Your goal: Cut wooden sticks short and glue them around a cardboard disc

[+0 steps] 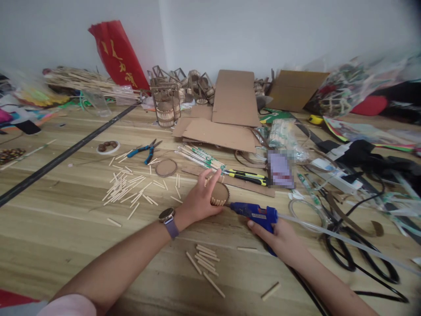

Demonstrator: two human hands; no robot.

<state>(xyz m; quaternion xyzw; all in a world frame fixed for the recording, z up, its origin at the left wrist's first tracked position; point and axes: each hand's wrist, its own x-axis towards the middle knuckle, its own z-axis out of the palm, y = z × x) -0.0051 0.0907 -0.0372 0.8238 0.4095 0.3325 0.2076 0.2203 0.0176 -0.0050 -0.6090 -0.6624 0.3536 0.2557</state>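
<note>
My left hand (201,198), with a watch on the wrist, grips a round cardboard disc (219,194) that has short wooden sticks standing along its near edge. My right hand (279,237) is closed round a blue glue gun (258,215). The gun's nozzle points left and touches the disc's near right edge. A clear glue stick pokes out of the back of the gun to the right. Several cut wooden sticks (205,260) lie on the wooden floor just in front of my hands.
A heap of cut sticks (126,188), a second cardboard disc (166,167), blue pliers (144,150) and a yellow-handled knife (246,176) lie beyond my hands. Cardboard sheets (230,118) and finished stick baskets (166,109) stand at the back. Black cables (355,259) and clutter fill the right.
</note>
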